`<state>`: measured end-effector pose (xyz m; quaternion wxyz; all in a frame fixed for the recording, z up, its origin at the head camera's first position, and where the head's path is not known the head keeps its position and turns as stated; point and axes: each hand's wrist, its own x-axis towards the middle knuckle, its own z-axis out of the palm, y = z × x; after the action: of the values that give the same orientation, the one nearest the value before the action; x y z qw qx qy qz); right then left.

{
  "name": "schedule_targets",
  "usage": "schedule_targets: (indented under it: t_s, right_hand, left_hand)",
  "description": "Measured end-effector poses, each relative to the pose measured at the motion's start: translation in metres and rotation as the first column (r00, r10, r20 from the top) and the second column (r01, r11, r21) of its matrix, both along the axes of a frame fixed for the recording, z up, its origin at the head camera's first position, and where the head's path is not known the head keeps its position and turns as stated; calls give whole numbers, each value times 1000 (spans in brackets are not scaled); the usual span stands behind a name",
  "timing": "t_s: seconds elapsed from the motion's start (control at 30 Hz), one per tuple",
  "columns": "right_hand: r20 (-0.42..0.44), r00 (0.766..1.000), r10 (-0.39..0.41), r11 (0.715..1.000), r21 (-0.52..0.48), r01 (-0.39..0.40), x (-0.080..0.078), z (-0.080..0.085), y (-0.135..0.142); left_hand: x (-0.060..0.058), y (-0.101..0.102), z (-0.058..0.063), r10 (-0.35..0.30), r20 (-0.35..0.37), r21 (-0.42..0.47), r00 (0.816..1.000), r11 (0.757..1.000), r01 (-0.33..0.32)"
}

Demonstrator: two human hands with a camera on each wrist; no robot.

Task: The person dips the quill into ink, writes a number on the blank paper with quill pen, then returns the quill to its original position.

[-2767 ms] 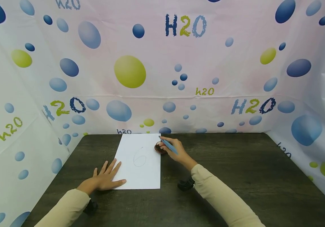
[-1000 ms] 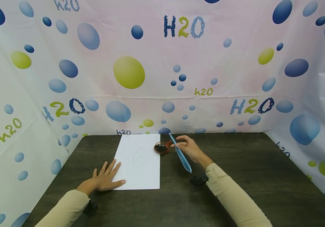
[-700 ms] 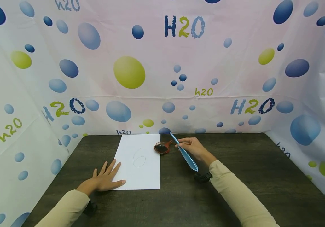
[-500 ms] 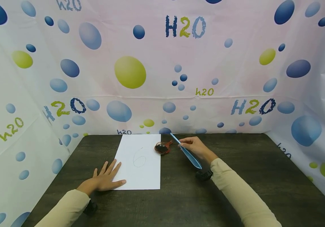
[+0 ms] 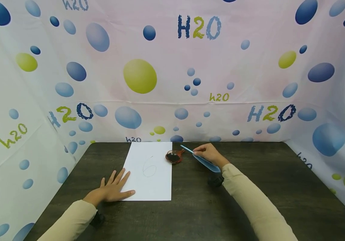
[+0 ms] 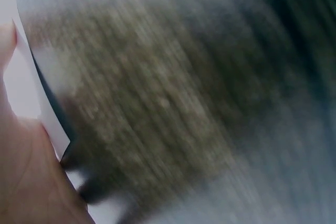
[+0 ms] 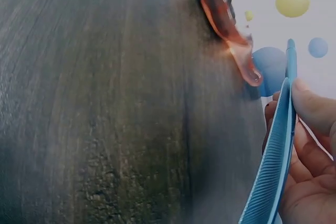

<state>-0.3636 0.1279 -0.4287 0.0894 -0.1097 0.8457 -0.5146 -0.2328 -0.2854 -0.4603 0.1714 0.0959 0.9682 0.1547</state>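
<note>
My left hand lies flat with spread fingers on the lower left of a white sheet of paper. A thin grey "6" is drawn on the sheet. In the left wrist view the palm rests along the paper's edge. My right hand pinches a light blue feather-shaped pen between thumb and fingers, right of the sheet. Its slim end points up and left in the head view; ribbing shows on its broad part in the right wrist view.
A translucent orange-red object with a dark oval sits at the paper's upper right edge, left of the pen; its narrow end points toward the right hand. A dark wooden table meets a bubble-printed backdrop behind.
My right hand has moved right with the pen, away from the paper, uncovering the orange-red object. Lately the pen's slim end has dipped and its broad end swung right. My left hand stays put.
</note>
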Motion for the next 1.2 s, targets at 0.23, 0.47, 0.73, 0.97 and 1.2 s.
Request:
schedule_targets:
  t_s: [0.23,0.47,0.73,0.97,1.2]
  right_hand:
    - [-19,998,-55,997,44,56,-2,-7,-5]
    - [-88,993,-78,991,99,86,-5,-19,-9]
    - [-160,981,-110,976,168,137,0,-20,-15]
    - [-192,976,-105,973,183,141,1,-22,-17]
    - [-223,969,-103,970,192,148,2,-25,-19]
  left_hand:
    - [-2,-2,-2,8,-1,-6,1000,1000,-8]
    - [-4,-3,-6,10,-10,-6,1000,1000,-10]
    - [-3,-2,-3,9,-3,8,1000,1000,-9]
    - [-4,-3,-4,10,-9,0,1000,1000,-10]
    - [-3,-2,-2,9,-3,11,1000,1000,-9]
